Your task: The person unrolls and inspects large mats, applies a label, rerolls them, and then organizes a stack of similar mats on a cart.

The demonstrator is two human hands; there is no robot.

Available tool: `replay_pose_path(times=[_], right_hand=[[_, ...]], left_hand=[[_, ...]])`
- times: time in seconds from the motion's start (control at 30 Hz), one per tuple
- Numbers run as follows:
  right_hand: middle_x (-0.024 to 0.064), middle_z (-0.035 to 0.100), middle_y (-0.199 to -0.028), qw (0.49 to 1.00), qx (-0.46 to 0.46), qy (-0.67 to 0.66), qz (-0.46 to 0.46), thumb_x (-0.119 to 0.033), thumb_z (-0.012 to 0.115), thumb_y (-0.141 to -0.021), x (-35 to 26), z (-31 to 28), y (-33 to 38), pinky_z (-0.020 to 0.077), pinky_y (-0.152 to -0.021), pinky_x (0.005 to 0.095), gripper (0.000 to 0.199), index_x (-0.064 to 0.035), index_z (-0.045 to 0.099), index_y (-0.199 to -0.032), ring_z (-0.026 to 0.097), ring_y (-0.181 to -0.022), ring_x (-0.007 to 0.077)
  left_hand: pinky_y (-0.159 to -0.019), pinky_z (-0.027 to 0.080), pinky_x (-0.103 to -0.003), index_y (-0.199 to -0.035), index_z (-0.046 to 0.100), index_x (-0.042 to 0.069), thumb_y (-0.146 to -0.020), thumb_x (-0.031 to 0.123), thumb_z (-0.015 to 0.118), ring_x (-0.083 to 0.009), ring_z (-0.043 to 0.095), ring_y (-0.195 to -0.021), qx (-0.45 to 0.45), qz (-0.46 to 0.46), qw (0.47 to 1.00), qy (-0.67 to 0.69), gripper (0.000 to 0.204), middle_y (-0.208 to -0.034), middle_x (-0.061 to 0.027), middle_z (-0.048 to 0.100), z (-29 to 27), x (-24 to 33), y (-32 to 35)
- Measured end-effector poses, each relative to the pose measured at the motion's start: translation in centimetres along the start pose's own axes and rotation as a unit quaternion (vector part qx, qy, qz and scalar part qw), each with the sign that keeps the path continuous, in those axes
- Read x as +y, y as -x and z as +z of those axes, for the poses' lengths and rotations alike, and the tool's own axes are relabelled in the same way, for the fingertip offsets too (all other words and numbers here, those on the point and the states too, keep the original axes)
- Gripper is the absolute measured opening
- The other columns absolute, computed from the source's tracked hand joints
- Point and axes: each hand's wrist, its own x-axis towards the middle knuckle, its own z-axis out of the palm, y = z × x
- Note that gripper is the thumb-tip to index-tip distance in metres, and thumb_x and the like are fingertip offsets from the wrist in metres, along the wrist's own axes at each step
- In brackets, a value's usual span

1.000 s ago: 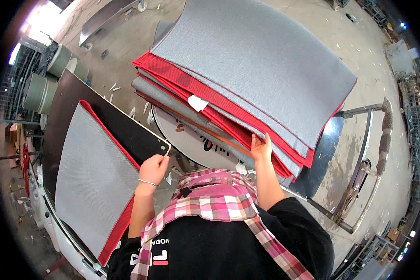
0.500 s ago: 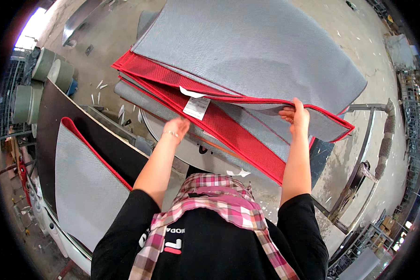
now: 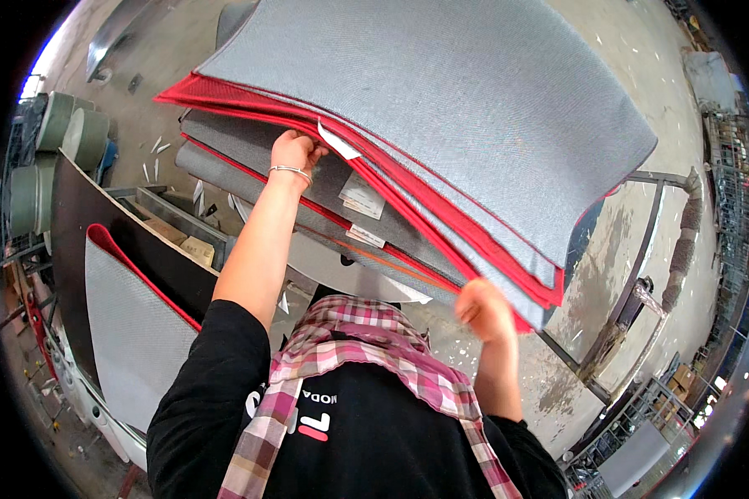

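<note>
Both my hands under the lifted mats.

My right hand (image 3: 484, 309) — blurred, so I cannot tell its grip — sits at the near edge of the raised grey, red-backed mats (image 3: 466, 108); farther off, my left hand (image 3: 295, 154) pinches their edge above the remaining stack (image 3: 258, 154) on the table.

Matt woven grey mats (image 3: 474, 108), red cloth edging (image 3: 441, 208)

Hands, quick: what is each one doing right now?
Left hand: closed on the edge of the lifted grey-and-red mats.
Right hand: blurred, under the mats' near edge; grip cannot be told.
</note>
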Motion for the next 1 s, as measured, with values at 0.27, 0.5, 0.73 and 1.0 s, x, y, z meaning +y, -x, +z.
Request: replay_pose_path(times=[0.27, 0.5, 0.73, 1.0], right_hand=[[0.0070, 0.059, -0.067, 0.881, 0.311, 0.249, -0.257, -0.009, 0.055, -0.072, -1.3, 0.1, -8.9, 0.0430, -0.054, 0.0222, 0.016, 0.0043, 0.059, -0.081, 0.054, -0.060, 0.0090], [0.0059, 0.059, -0.054, 0.890, 0.327, 0.308, -0.077, -0.017, 0.055, -0.065, -10.1, -0.4, -12.4, 0.0436, -0.050, 0.0224, 0.020, 0.0006, 0.063, -0.061, 0.055, -0.049, 0.0094], [0.0066, 0.059, -0.053, 0.894, 0.298, 0.333, -0.038, -0.020, 0.055, -0.062, -10.1, -1.1, -12.7, 0.0442, -0.053, 0.0215, 0.021, -0.0010, 0.063, -0.060, 0.057, -0.051, 0.0102], [0.0066, 0.059, -0.054, 0.893, 0.271, 0.356, -0.051, -0.023, 0.054, -0.062, -9.5, -0.8, -12.7, 0.0436, -0.053, 0.0230, 0.023, -0.0009, 0.063, -0.059, 0.055, -0.050, 0.0117]], left_hand=[[-0.057, 0.046, -0.025, -0.077, 0.048, -0.004, -0.067, -0.011, 0.038, -0.0197, 0.054, -0.062, -0.083, 0.021, 0.996, 0.035, 0.017, -0.073, -0.0117, 0.055, 0.9, 1.1, 0.0], [-0.047, 0.041, -0.026, -0.083, 0.046, 0.006, -0.071, 0.012, 0.053, -0.0123, 0.052, -0.058, 0.000, -0.014, 0.928, -0.372, 0.015, -0.067, -0.0058, 0.052, -1.4, -5.3, 2.6], [-0.073, 0.045, -0.035, -0.092, 0.051, -0.007, -0.064, 0.035, 0.067, -0.0335, 0.055, -0.086, -0.039, -0.048, 0.700, -0.712, 0.053, -0.091, -0.0248, 0.055, 2.9, -8.2, 2.9], [-0.057, 0.046, -0.033, -0.074, 0.057, -0.002, -0.060, 0.013, 0.064, -0.0250, 0.059, -0.070, 0.011, -0.103, 0.774, -0.625, 0.021, -0.078, -0.0167, 0.060, 2.3, -10.5, 0.8]])
